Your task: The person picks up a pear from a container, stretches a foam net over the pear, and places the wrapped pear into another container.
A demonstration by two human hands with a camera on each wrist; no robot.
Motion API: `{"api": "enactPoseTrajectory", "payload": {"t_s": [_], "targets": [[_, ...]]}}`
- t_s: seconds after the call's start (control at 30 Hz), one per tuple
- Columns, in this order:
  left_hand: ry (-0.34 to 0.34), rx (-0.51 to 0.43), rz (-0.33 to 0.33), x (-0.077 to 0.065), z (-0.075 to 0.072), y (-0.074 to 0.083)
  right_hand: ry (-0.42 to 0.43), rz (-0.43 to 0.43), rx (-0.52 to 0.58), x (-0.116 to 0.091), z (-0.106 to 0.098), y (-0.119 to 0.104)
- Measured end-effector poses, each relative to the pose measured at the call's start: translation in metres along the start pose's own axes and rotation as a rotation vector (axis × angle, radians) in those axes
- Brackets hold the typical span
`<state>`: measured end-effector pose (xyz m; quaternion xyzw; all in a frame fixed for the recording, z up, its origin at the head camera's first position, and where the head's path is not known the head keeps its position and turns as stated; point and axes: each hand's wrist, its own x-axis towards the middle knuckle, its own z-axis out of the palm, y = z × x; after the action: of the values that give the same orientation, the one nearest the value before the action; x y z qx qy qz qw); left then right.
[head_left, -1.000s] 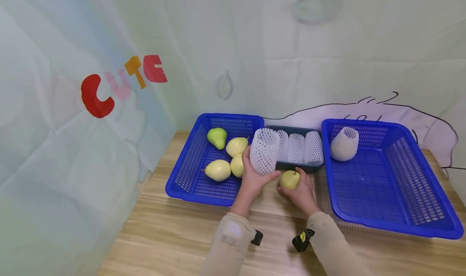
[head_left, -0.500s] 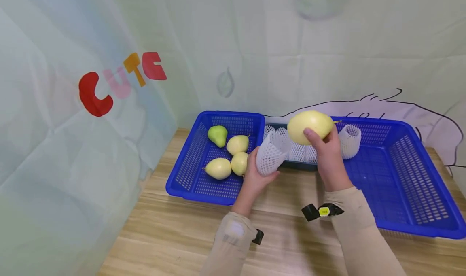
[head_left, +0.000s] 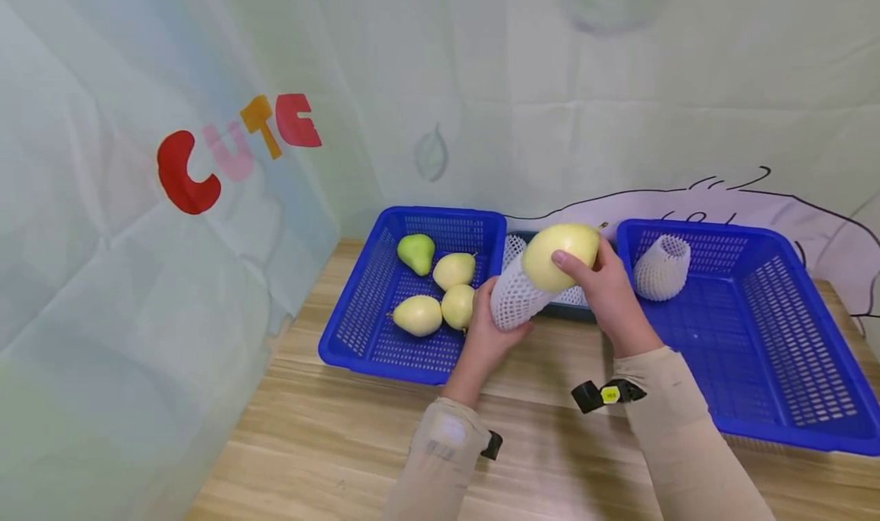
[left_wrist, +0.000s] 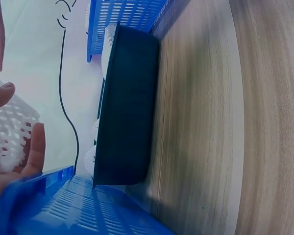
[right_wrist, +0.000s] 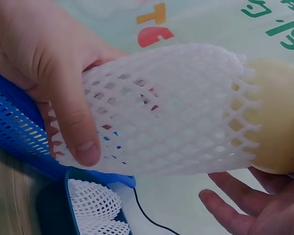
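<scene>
In the head view my left hand [head_left: 490, 334] grips a white foam net sleeve [head_left: 514, 296], tilted with its mouth toward the upper right. My right hand [head_left: 614, 299] holds a pale yellow pear [head_left: 565, 252] by its stem end. The right wrist view shows the rounded end of the pear [right_wrist: 280, 120] inside the mouth of the sleeve [right_wrist: 171, 110]; the sleeve's other end, under my left thumb, is hollow. Seen from the left wrist, the foam sleeve [left_wrist: 12, 129] lies between thumb and fingers, with the pear out of sight.
A blue basket [head_left: 381, 373] at left bears a green pear [head_left: 416, 253] and several yellow pears [head_left: 418, 316]. Behind my hands stands a dark green tray [left_wrist: 127, 107] with foam sleeves. The blue basket [head_left: 763, 432] at right contains a bulging foam net [head_left: 661, 273].
My right hand has lifted the pear from near the table and brought it left into the sleeve's mouth. My left hand has tilted the sleeve toward the right.
</scene>
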<state>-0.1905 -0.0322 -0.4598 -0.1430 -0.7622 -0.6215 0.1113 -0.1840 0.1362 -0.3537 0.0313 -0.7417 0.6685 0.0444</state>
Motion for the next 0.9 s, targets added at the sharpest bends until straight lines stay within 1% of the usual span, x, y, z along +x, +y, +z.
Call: {"api": "enactPoseTrajectory", "payload": {"t_s": [0.17,0.27,0.37,0.5,0.63,0.77,0.9], "targets": [[-0.005,-0.025,-0.008,0.0,0.0,0.0,-0.012,0.021,0.022,0.001,0.0,0.001],[-0.011,-0.049,-0.013,0.0,0.0,0.004,-0.017,0.035,0.049,0.001,0.0,-0.001],[-0.02,-0.067,-0.012,-0.002,-0.003,0.017,-0.023,0.045,0.07,0.001,0.001,-0.002],[-0.034,-0.064,0.001,-0.005,-0.007,0.035,-0.047,0.027,0.095,0.002,0.002,0.001],[-0.042,-0.037,0.014,-0.006,-0.008,0.038,-0.114,0.007,0.057,0.003,0.003,0.005],[-0.057,-0.052,0.014,-0.006,-0.008,0.037,-0.166,0.006,-0.011,0.003,0.003,0.007],[-0.073,-0.072,-0.023,-0.005,-0.009,0.038,-0.175,0.006,-0.107,0.005,0.007,0.012]]}}
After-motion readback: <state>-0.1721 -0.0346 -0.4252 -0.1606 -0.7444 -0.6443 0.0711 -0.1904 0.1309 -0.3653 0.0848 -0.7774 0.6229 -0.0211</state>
